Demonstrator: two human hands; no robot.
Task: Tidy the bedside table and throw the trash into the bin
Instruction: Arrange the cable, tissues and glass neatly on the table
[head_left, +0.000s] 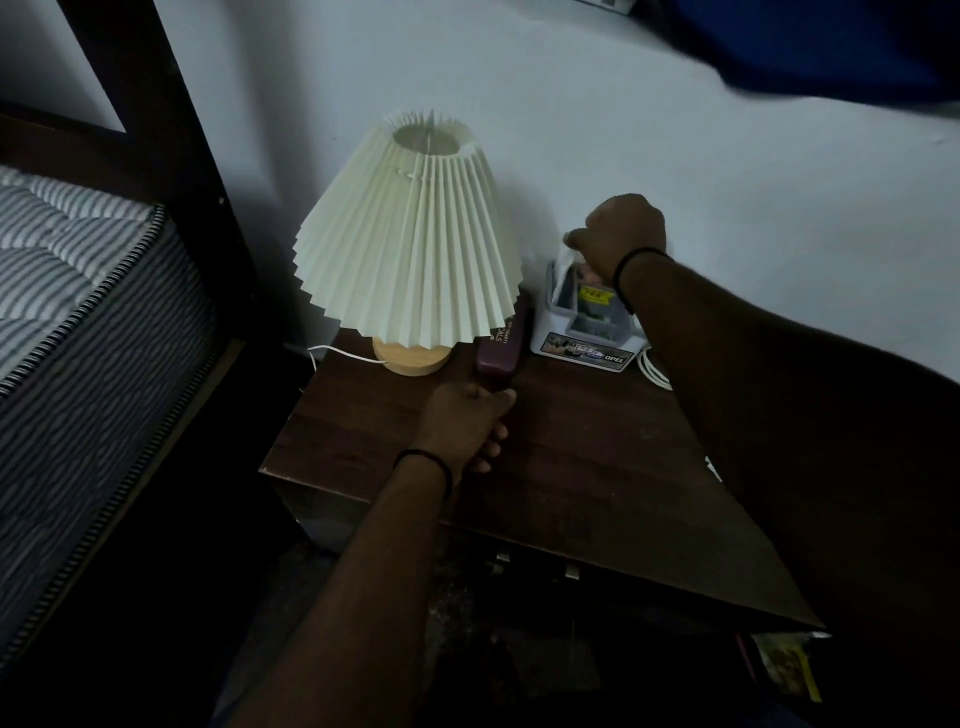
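Observation:
A dark wooden bedside table (571, 467) stands against the wall. On it a maroon case (501, 343) lies beside the lamp, and my left hand (467, 421) grips its near end. At the back right sits a white and grey box (582, 332) with an OPEL sticker and small items inside. My right hand (621, 234) is above this box, fingers pinched on a thin clear or white piece at the box's top left edge. What that piece is, I cannot tell.
A lamp with a pleated cream shade (410, 234) and wooden base (410, 361) stands at the table's back left, its white cord (337, 353) trailing left. Another white cable (657, 371) lies right of the box. The bed with a striped mattress (78, 291) is on the left.

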